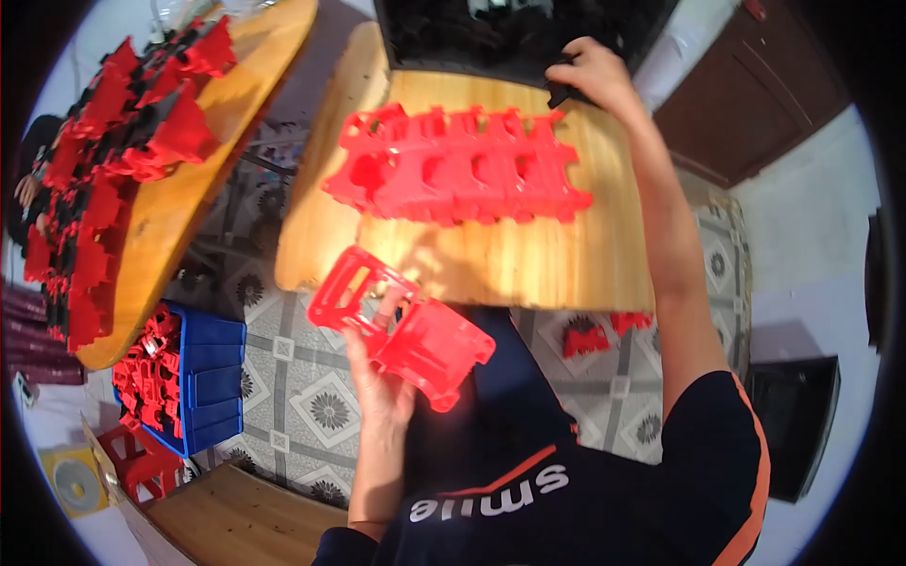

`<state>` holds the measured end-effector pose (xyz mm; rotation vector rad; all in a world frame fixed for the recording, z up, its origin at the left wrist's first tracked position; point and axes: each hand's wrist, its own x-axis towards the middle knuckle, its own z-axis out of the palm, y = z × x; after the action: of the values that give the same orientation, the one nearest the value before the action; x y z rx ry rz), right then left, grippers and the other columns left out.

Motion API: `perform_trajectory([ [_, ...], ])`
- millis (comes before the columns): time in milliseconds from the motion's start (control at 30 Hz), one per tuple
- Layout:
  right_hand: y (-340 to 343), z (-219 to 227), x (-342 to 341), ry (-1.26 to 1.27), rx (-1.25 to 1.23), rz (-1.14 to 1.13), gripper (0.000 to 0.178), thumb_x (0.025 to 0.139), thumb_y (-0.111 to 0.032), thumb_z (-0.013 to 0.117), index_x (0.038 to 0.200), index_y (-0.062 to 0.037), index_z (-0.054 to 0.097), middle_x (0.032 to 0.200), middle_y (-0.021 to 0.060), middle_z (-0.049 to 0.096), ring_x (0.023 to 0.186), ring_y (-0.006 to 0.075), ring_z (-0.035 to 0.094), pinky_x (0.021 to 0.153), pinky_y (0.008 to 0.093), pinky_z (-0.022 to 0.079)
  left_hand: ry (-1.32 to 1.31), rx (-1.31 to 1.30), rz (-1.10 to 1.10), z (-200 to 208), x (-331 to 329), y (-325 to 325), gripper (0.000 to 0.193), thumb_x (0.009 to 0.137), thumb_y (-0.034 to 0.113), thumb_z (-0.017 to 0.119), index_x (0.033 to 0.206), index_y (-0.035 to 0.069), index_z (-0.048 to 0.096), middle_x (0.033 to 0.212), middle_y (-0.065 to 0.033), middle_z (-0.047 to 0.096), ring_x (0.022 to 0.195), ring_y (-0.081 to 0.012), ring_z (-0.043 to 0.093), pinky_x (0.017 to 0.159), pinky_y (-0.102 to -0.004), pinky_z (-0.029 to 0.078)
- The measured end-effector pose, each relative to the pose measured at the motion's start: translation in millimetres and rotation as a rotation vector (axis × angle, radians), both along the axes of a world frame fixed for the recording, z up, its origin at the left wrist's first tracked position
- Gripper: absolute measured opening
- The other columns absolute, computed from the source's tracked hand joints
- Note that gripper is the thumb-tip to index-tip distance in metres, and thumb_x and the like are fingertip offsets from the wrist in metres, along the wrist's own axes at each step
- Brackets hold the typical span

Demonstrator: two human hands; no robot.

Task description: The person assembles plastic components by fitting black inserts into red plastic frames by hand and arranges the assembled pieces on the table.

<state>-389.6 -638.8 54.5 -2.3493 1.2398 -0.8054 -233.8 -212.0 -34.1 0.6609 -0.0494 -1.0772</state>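
In front of my body, my left hand (379, 385) grips a red plastic part (444, 344), a moulded frame with a square opening at one end and a recessed panel at the other. The fingers pass behind it and show through the opening. My right arm stretches to the table's far right corner. There my right hand (599, 77) is closed on a small black plastic piece (559, 94), beside a wide black tray (415, 57) with dark contents. Between the hands, similar red parts (453, 193) lie packed together in rows on the wooden table (311, 236).
On the left, another wooden table (203, 203) carries many red-and-black assemblies (90, 203), with a person's hand (26, 191) beyond them. A blue crate (212, 377) full of red parts stands below. Red pieces (587, 341) lie on the tiled floor. A dark box (797, 415) stands at right.
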Motion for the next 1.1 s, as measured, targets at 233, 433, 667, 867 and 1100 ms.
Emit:
perform_trajectory([
  [233, 123.5, -83.1, -166.3, -0.753, 1.086, 0.023, 0.031, 0.095, -0.019, 0.06, 0.118, 0.0016, 0.06, 0.111, 0.0074, 0.066, 0.099, 0.0143, 0.063, 0.083, 0.0263, 0.053, 0.044, 0.111, -0.073, -19.5, -9.9, 14.1, 0.065, 0.095, 0.054, 0.048, 0.146, 0.018, 0.029, 0.131, -0.0131, 0.055, 0.119, -0.0286, 0.056, 0.099, -0.0475, 0.049],
  [433, 149.4, -66.8, -178.0, 0.307, 0.449, -0.28, 0.029, 0.089, -0.015, 0.063, 0.115, -0.0022, 0.064, 0.107, 0.0149, 0.067, 0.089, 0.0224, 0.066, 0.081, 0.0342, 0.053, -0.042, 0.121, -0.092, -9.0, -35.2, 7.3, 0.07, 0.093, 0.055, 0.051, 0.143, 0.009, 0.032, 0.13, -0.0116, 0.056, 0.12, -0.0263, 0.055, 0.101, -0.0464, 0.047],
  [667, 115.3, -75.6, -181.5, 0.095, 0.125, 0.068, 0.029, 0.09, -0.007, 0.057, 0.118, -0.006, 0.065, 0.114, 0.0127, 0.065, 0.107, 0.0272, 0.061, 0.093, 0.0346, 0.045, -0.051, 0.076, -0.116, -4.3, -46.6, 10.3, 0.068, 0.089, 0.055, 0.06, 0.14, 0.017, 0.037, 0.129, -0.0146, 0.055, 0.12, -0.028, 0.055, 0.1, -0.0486, 0.047],
  [867, 118.7, -103.0, -199.9, 0.123, -0.026, 0.067, 0.026, 0.088, -0.003, 0.056, 0.111, -0.0072, 0.067, 0.092, 0.0084, 0.063, 0.082, 0.0224, 0.061, 0.08, 0.0312, 0.048, -0.158, -0.022, -0.127, -1.9, -39.9, -6.6, 0.065, 0.093, 0.055, 0.051, 0.142, 0.017, 0.032, 0.132, -0.0157, 0.054, 0.123, -0.0294, 0.053, 0.103, -0.0476, 0.045],
  [1100, 263.8, -5.9, -131.0, -0.322, 0.406, 0.177, 0.018, 0.088, -0.007, 0.066, 0.104, 0.0008, 0.065, 0.077, -0.0001, 0.061, 0.065, 0.0042, 0.055, 0.057, 0.0197, 0.043, -0.265, -0.114, -0.131, 3.7, -33.7, -19.8, 0.069, 0.091, 0.055, 0.054, 0.143, 0.015, 0.031, 0.134, -0.0171, 0.051, 0.122, -0.0319, 0.053, 0.102, -0.0504, 0.045],
])
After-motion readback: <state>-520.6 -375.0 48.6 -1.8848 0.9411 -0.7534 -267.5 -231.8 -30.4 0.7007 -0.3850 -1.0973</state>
